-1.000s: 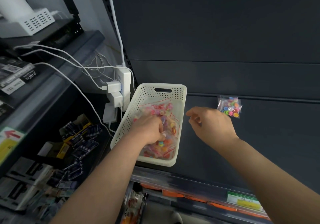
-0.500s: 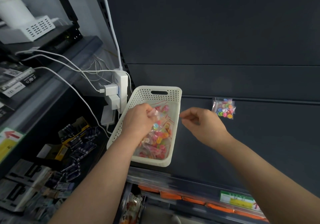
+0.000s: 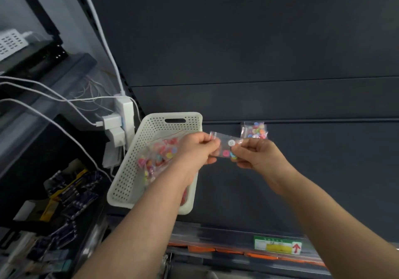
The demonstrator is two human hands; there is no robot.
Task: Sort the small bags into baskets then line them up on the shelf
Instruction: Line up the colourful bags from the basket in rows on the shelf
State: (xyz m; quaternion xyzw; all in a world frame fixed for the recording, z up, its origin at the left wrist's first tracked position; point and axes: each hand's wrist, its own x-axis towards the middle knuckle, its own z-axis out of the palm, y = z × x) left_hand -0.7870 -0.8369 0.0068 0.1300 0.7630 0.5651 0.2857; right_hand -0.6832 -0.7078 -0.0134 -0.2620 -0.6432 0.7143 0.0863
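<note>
Pinching a small clear bag (image 3: 225, 147) at opposite ends, the left hand (image 3: 195, 149) and right hand (image 3: 257, 154) hold it above the shelf (image 3: 302, 170), just right of the white basket (image 3: 129, 170) at its left end. A second bag (image 3: 254, 129), seemingly of buttons, lies at the shelf's back edge.

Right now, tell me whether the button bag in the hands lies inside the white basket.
No, the left hand and right hand pinch the button bag between them, right of the white basket.
</note>
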